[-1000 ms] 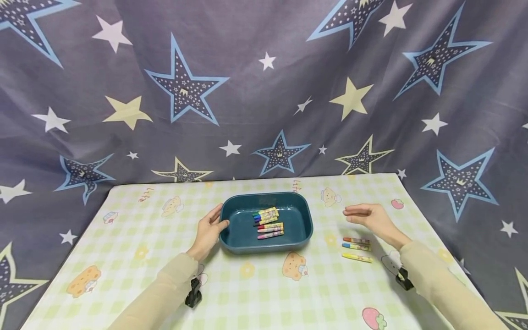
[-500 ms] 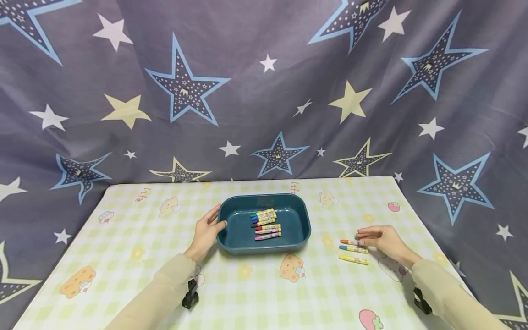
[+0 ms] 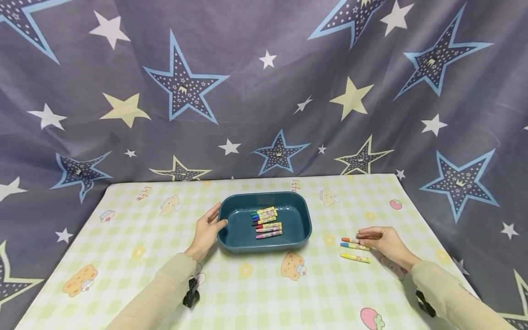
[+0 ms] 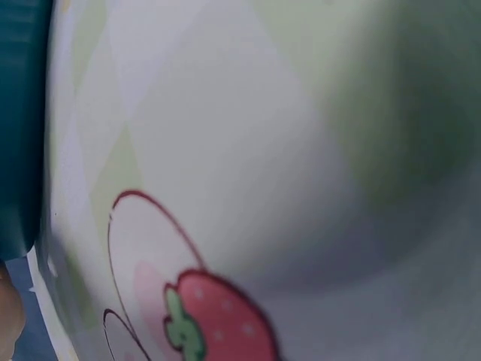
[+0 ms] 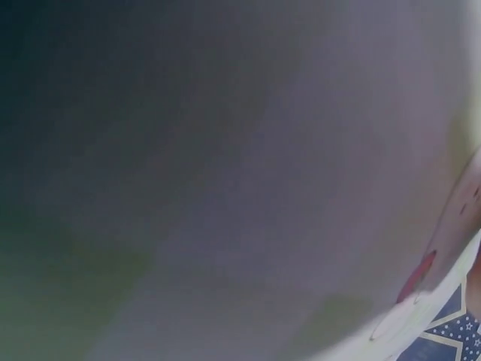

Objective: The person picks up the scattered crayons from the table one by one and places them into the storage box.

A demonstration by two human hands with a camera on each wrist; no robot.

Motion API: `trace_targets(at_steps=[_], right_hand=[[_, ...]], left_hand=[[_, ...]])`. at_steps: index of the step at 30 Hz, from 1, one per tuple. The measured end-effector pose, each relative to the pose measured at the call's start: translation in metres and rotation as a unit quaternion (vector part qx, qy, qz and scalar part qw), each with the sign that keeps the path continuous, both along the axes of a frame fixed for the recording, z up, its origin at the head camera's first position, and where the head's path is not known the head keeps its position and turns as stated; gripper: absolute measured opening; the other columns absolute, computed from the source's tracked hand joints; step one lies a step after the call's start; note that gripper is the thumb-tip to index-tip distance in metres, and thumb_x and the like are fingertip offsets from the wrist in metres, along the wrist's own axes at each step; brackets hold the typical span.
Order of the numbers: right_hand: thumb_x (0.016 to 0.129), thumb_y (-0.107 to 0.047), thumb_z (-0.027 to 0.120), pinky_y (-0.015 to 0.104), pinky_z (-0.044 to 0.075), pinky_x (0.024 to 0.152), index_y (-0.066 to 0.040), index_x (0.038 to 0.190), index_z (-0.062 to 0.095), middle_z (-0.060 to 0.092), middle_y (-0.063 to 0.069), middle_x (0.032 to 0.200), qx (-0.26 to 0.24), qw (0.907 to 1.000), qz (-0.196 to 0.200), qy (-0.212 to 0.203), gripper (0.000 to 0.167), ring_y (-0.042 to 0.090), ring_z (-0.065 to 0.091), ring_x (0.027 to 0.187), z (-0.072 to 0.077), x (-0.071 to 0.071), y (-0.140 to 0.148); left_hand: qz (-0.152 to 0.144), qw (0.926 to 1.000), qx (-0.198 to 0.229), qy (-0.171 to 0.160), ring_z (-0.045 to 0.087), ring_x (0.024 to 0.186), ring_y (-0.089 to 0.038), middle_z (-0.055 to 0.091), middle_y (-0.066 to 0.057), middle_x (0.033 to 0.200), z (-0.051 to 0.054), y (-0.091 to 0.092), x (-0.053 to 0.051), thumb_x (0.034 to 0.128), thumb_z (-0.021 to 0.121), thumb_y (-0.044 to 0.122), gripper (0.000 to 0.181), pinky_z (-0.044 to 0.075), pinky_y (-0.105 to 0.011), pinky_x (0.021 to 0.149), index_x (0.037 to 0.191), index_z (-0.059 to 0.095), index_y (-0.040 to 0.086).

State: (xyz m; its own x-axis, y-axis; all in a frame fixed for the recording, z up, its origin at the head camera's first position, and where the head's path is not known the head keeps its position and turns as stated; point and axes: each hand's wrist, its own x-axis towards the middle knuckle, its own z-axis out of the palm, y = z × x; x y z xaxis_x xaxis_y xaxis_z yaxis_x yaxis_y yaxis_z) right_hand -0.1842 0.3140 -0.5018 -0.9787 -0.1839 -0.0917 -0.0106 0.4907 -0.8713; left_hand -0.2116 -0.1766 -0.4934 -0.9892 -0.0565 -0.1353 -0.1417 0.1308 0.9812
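In the head view a dark teal plastic tray point(image 3: 264, 249) stands mid-table, with several crayons point(image 3: 269, 227) lying inside in two small groups. My left hand point(image 3: 206, 233) grips its left side, the thumb over the rim and the fingers outside. To the right of the tray, three crayons lie on the cloth: an orange crayon point(image 3: 349, 240), a blue crayon point(image 3: 352, 246) and a yellow crayon point(image 3: 355, 258). My right hand point(image 3: 387, 244) pinches the right end of the orange crayon, which its fingertips partly hide. The left wrist view catches only the tray's wall point(image 4: 21, 135) and a bit of hand.
A green-checked tablecloth point(image 3: 247, 298) with cartoon prints covers the table. Behind it hangs a grey star-patterned curtain point(image 3: 255, 91). The right wrist view is mostly dim, blurred cloth.
My right hand has come down and toward me from above the loose crayons onto the orange one. The left hand stays on the tray, which holds its place.
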Motion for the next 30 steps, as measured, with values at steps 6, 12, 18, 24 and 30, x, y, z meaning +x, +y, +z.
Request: trace_targets(at_steps=[6,12,18,24,30], right_hand=[[0.078,-0.015,0.071,0.015,0.052,0.074,0.0,0.107,0.067,0.069,0.014,0.102,0.042,0.9989,0.0,0.02,0.033,0.003,0.065,0.085,0.001,-0.002,-0.002],[0.079,-0.015,0.071,0.015,0.052,0.073,-0.003,0.103,0.069,0.068,0.013,0.103,0.065,0.9971,0.0,0.039,0.027,0.007,0.065,0.086,-0.002,-0.001,-0.005],[0.08,-0.01,0.069,0.016,0.053,0.071,-0.003,0.101,0.07,0.068,0.014,0.102,0.081,0.995,0.004,0.058,0.022,0.006,0.065,0.084,-0.004,0.001,-0.006],[0.078,-0.005,0.07,0.017,0.054,0.063,0.0,0.098,0.07,0.07,0.014,0.093,0.093,0.9936,0.017,0.062,0.021,0.001,0.064,0.076,0.0,-0.003,-0.007],[0.076,-0.003,0.071,0.019,0.055,0.062,0.004,0.098,0.069,0.07,0.014,0.088,0.086,0.9954,0.024,0.033,0.024,0.009,0.066,0.074,0.01,-0.012,-0.009]], left_hand=[[0.003,0.9999,-0.01,0.001,0.038,0.131,-0.025,0.04,-0.012,0.142,0.002,0.001,-0.001,0.0863,0.057,0.004,0.062,0.041,-0.031,0.101,0.143,0.033,0.012],[0.002,1.0,-0.004,0.001,0.037,0.132,-0.026,0.038,-0.013,0.143,0.001,0.0,-0.002,0.0869,0.056,0.004,0.062,0.043,-0.025,0.099,0.143,0.032,0.012],[-0.003,1.0,-0.001,-0.002,0.035,0.133,-0.025,0.036,-0.012,0.145,-0.001,0.0,0.0,0.0876,0.056,0.005,0.062,0.04,-0.029,0.102,0.144,0.032,0.014],[-0.002,1.0,-0.001,0.005,0.032,0.135,-0.027,0.035,-0.011,0.146,-0.002,0.0,-0.001,0.0873,0.056,0.004,0.061,0.036,-0.033,0.106,0.143,0.033,0.012],[0.002,1.0,0.002,-0.003,0.034,0.134,-0.025,0.036,-0.01,0.145,-0.001,0.0,-0.001,0.0866,0.056,0.003,0.062,0.038,-0.032,0.104,0.143,0.033,0.012]])
